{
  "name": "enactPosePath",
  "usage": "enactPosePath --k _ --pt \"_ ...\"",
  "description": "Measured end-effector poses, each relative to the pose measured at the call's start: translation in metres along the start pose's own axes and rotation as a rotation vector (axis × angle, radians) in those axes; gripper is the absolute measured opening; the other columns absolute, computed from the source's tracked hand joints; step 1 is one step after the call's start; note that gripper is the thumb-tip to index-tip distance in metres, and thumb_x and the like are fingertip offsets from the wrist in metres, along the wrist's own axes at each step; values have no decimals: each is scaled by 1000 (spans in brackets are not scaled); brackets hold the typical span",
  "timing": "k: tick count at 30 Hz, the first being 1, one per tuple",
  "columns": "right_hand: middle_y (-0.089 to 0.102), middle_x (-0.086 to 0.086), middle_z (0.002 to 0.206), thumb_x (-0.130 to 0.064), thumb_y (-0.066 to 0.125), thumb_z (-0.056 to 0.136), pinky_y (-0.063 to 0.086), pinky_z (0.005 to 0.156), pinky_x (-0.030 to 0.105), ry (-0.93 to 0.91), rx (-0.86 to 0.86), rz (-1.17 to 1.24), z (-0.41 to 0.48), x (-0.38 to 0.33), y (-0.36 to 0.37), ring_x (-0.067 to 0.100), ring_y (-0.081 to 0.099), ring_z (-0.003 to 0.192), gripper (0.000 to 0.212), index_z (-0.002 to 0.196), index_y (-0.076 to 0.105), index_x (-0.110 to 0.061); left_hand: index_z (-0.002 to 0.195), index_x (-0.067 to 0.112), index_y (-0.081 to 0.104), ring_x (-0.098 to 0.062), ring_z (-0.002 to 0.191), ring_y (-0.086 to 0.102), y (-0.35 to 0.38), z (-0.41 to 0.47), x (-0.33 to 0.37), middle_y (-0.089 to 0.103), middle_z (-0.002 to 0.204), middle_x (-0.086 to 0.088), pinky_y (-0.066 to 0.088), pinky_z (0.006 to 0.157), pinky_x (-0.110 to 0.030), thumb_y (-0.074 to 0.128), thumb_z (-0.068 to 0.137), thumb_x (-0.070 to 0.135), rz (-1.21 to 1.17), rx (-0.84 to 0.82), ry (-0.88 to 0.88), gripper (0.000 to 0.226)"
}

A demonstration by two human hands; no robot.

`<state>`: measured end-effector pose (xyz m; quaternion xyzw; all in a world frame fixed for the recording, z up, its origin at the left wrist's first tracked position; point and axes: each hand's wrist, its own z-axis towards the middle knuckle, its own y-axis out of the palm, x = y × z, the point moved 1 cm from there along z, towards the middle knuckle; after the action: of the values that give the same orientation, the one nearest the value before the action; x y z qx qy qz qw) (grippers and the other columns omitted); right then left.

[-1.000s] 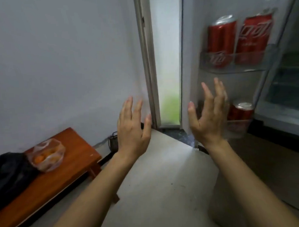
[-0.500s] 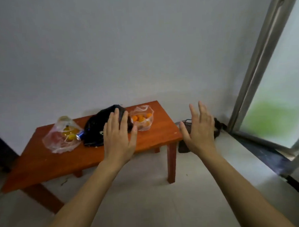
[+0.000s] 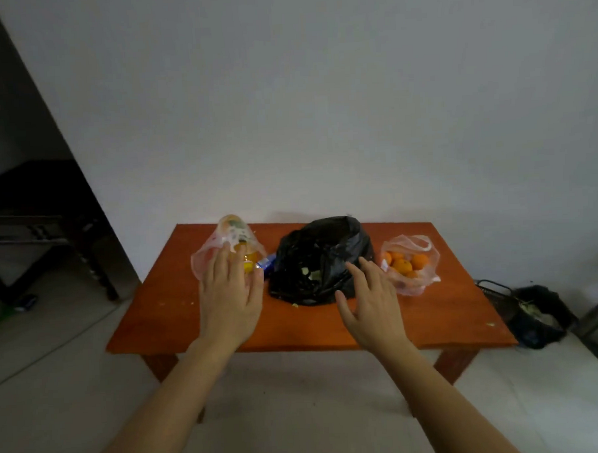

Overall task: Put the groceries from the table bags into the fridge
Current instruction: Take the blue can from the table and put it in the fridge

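Observation:
Three bags sit in a row on a low orange-brown wooden table (image 3: 465, 308). On the left stands a clear bag (image 3: 231, 234) with yellow and orange items. In the middle lies a crumpled black bag (image 3: 321, 256), its mouth open. A clear bag of small oranges (image 3: 410, 264) is on the right. A blue packet (image 3: 266, 262) shows between the left and black bags. My left hand (image 3: 230, 299) hovers with straight fingers in front of the left clear bag. Just before the black bag's right side, my right hand (image 3: 371, 303) hangs empty, fingers spread. The fridge is out of view.
A plain grey wall stands behind the table. A dark wooden chair or bench (image 3: 44, 230) is at the left in a dim opening. A black wire basket and a dark bag (image 3: 531, 313) sit on the floor at the table's right end. Pale floor lies before the table.
My view has swung left from the open fridge door to face the table squarely. Both empty hands have come forward over the table, close to the bags.

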<state>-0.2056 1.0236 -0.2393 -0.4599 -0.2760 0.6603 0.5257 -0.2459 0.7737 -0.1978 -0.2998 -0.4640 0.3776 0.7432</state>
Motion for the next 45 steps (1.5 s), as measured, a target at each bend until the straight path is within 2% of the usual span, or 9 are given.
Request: enactPosePath --k 6,11,18,23,26,33,36,40,45 --pt "41 8 154 -43 50 100 34 116 45 -59 -139 65 98 -21 97 27 33 145 56 150 41 -18 157 21 21 -24 151 17 47 63 -71 20 164 -4 17 119 -44 26 103 54 107 -75 -89 63" --pt "35 8 157 -40 47 100 33 115 43 -156 -405 44 179 -20 175 27 31 145 57 152 34 -19 155 26 18 -24 142 38 100 117 -124 34 157 -4 36 114 -50 20 100 57 215 -279 -174 63" --pt "40 7 151 -33 49 99 35 112 41 -218 -587 100 258 -26 247 27 36 140 53 149 37 -18 158 23 13 -25 152 17 135 185 -166 14 166 -5 19 120 -43 22 104 52 273 -426 -272 62" --pt "47 7 142 -29 49 98 41 104 42 -253 -683 130 279 -29 297 28 43 132 47 143 43 -16 154 22 21 -29 148 25 176 217 -207 17 164 -5 31 116 -52 30 104 46 257 -630 -272 56" --pt "46 8 142 -25 50 98 41 104 42 -229 -743 121 281 -29 324 29 42 133 46 143 44 -15 148 16 31 -28 143 33 204 240 -229 28 158 -7 36 110 -47 39 103 39 254 -747 -250 51" --pt "10 6 167 -20 52 96 39 111 47 -83 -925 -138 272 -31 371 32 15 151 70 157 18 -20 154 20 22 -38 151 13 260 270 -293 11 165 -12 26 118 -57 44 100 42 283 -1030 -159 63" --pt "9 8 165 -20 61 93 36 111 50 -70 -920 -331 271 -42 388 38 13 148 79 156 15 -21 153 26 28 -37 152 2 274 269 -316 10 165 -11 18 118 -63 47 98 40 302 -1175 -76 60" --pt "28 12 153 -21 67 89 36 110 48 -20 -848 -445 278 -59 405 37 29 138 65 145 34 -25 155 32 24 -36 152 -11 279 269 -332 -1 167 -7 4 118 -66 45 100 40 273 -1238 -2 60" --pt "34 9 150 -24 74 83 39 107 48 103 -760 -408 268 -62 408 37 35 136 68 141 40 -27 152 33 31 -38 150 -1 273 272 -346 9 164 -5 22 116 -63 48 99 42 206 -1222 51 57"
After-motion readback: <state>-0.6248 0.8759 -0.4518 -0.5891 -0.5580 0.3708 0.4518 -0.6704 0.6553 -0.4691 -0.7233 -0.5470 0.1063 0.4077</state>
